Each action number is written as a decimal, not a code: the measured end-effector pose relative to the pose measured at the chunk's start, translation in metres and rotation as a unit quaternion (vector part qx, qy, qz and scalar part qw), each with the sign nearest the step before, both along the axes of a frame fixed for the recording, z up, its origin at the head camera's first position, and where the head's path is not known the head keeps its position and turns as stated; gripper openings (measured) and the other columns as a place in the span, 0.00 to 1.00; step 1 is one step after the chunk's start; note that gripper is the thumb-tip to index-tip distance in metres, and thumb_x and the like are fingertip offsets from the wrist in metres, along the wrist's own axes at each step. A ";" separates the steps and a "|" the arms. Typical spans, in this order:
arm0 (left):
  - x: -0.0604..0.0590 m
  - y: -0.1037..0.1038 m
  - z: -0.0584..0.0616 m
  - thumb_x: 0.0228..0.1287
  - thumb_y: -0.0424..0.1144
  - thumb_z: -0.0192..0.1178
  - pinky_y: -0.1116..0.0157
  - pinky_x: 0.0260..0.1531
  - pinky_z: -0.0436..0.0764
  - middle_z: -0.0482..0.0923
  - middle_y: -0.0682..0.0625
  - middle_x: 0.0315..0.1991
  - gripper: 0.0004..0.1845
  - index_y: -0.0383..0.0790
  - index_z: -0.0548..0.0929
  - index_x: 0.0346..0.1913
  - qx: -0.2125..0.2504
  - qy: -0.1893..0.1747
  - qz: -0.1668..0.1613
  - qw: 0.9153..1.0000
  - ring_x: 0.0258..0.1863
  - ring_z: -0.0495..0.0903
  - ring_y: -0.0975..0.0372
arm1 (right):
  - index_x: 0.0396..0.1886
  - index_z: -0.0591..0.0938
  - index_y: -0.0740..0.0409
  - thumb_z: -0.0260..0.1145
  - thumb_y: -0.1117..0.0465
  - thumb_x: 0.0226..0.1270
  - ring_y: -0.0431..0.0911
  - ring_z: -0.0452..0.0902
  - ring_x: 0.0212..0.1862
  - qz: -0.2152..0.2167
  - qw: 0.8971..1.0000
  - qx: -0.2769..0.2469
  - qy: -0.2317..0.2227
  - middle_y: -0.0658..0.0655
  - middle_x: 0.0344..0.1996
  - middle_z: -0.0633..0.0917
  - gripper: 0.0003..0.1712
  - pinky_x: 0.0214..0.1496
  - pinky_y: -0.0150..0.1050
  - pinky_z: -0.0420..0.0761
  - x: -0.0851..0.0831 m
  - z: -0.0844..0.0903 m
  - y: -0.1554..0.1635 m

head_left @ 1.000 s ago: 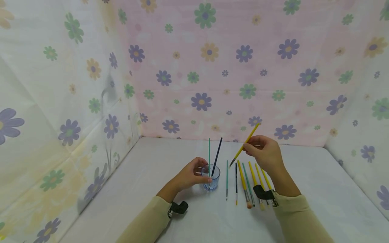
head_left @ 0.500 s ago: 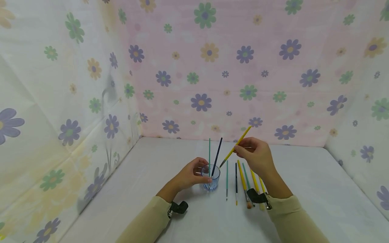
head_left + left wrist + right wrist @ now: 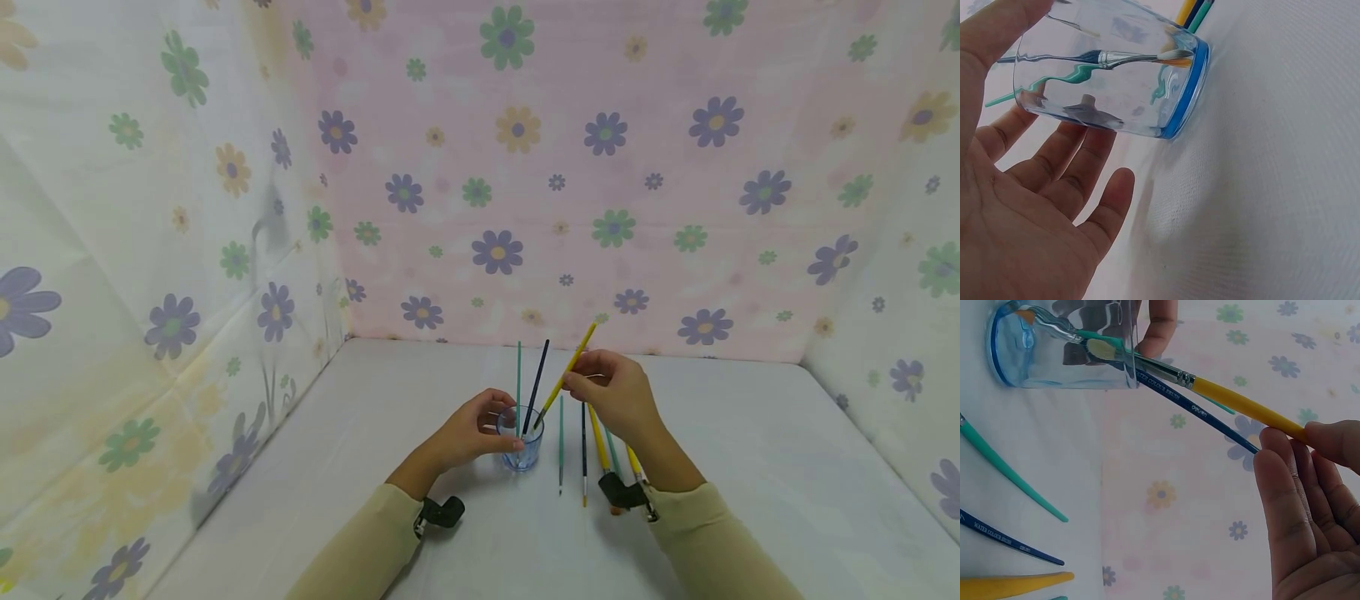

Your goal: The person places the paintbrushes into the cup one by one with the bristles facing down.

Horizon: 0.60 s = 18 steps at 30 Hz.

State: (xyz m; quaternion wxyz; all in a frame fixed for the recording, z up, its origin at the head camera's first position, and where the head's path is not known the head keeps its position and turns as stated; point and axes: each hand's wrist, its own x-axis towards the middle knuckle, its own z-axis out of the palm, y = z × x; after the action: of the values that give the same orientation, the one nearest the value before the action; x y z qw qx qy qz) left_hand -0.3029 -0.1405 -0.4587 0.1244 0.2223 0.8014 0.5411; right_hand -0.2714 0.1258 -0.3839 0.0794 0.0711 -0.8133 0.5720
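My left hand [image 3: 468, 435] holds a clear cup with a blue-tinted base [image 3: 529, 457], thumb in front and fingers behind it. A teal paintbrush [image 3: 518, 375] and a dark blue paintbrush [image 3: 536, 377] lean inside the cup, handles up. Between the thumb and fingers of my right hand [image 3: 621, 398] a yellow paintbrush [image 3: 1241, 405] is pinched by its handle. It slants down to the left, and its pale bristles [image 3: 1102, 349] are just inside the cup's mouth, as the right wrist view shows.
Right of the cup, more paintbrushes lie in a row on the white table [image 3: 772, 467]: a teal one [image 3: 561, 446], a dark blue one [image 3: 584, 450], a thick yellow one [image 3: 597, 437] and others partly under my right arm. Flower-patterned cloth [image 3: 558, 167] walls the table's back and sides.
My right hand has moved left and slightly down with the yellow paintbrush, bringing its bristles from right of the cup into the cup's mouth. My left hand and the cup have stayed put.
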 end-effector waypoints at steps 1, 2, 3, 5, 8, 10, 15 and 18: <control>0.000 0.000 0.000 0.56 0.49 0.79 0.52 0.66 0.78 0.79 0.51 0.58 0.33 0.54 0.75 0.62 0.000 0.000 0.000 1.000 0.59 0.80 0.56 | 0.51 0.84 0.56 0.73 0.54 0.70 0.49 0.90 0.47 -0.001 1.000 0.000 -0.005 0.58 0.48 0.87 0.16 0.50 0.42 0.88 0.000 -0.001 -0.001; 0.000 0.000 0.000 0.56 0.49 0.79 0.52 0.65 0.78 0.79 0.51 0.58 0.33 0.54 0.75 0.62 0.000 0.000 0.000 1.000 0.59 0.80 0.56 | 0.51 0.84 0.56 0.73 0.54 0.70 0.49 0.90 0.48 -0.002 1.000 0.001 -0.009 0.58 0.48 0.87 0.16 0.50 0.42 0.88 -0.001 -0.002 -0.002; 0.000 0.000 0.000 0.56 0.49 0.79 0.52 0.65 0.78 0.79 0.51 0.58 0.33 0.54 0.75 0.62 0.000 0.000 0.000 1.000 0.59 0.80 0.56 | 0.51 0.84 0.56 0.73 0.54 0.70 0.51 0.90 0.48 -0.001 1.000 0.002 -0.013 0.58 0.48 0.87 0.16 0.50 0.43 0.88 -0.001 -0.003 -0.002; -0.001 0.000 -0.001 0.57 0.49 0.79 0.53 0.65 0.78 0.79 0.50 0.58 0.32 0.53 0.75 0.62 0.001 0.000 0.000 1.000 0.59 0.80 0.56 | 0.51 0.84 0.56 0.73 0.53 0.70 0.52 0.89 0.48 -0.002 1.000 0.003 -0.018 0.58 0.48 0.88 0.16 0.49 0.43 0.88 -0.002 -0.004 -0.004; -0.002 0.001 -0.002 0.57 0.49 0.79 0.52 0.65 0.78 0.79 0.51 0.58 0.32 0.54 0.75 0.62 0.001 -0.001 0.000 1.000 0.59 0.80 0.56 | 0.50 0.84 0.55 0.73 0.54 0.70 0.52 0.89 0.48 -0.005 1.000 0.003 -0.025 0.57 0.47 0.88 0.15 0.49 0.43 0.88 -0.004 -0.006 -0.006; -0.002 0.001 -0.002 0.57 0.49 0.79 0.53 0.65 0.78 0.79 0.52 0.58 0.32 0.55 0.75 0.62 -0.001 -0.002 0.001 1.000 0.59 0.80 0.56 | 0.50 0.84 0.54 0.73 0.54 0.70 0.50 0.89 0.46 -0.007 0.999 0.005 -0.031 0.57 0.46 0.88 0.14 0.49 0.42 0.88 -0.004 -0.007 -0.008; -0.002 0.001 -0.002 0.57 0.48 0.79 0.53 0.65 0.79 0.79 0.52 0.58 0.31 0.56 0.75 0.62 -0.005 -0.003 0.004 1.000 0.58 0.81 0.57 | 0.49 0.84 0.53 0.72 0.55 0.71 0.49 0.89 0.46 -0.007 0.999 0.013 -0.045 0.56 0.46 0.88 0.12 0.47 0.39 0.88 -0.004 -0.009 -0.010; -0.002 0.001 -0.001 0.57 0.48 0.78 0.54 0.64 0.79 0.79 0.52 0.58 0.31 0.55 0.75 0.61 -0.004 -0.001 0.003 1.000 0.57 0.81 0.57 | 0.49 0.84 0.53 0.72 0.55 0.71 0.49 0.89 0.46 -0.003 0.999 0.017 -0.050 0.55 0.46 0.88 0.11 0.47 0.38 0.88 -0.004 -0.011 -0.012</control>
State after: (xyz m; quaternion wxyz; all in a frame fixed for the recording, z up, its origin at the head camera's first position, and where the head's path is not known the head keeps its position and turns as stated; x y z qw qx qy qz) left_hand -0.3044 -0.1399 -0.4599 0.1243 0.2188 0.8043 0.5383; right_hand -0.2758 0.1141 -0.3950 0.0393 0.0412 -0.8259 0.5610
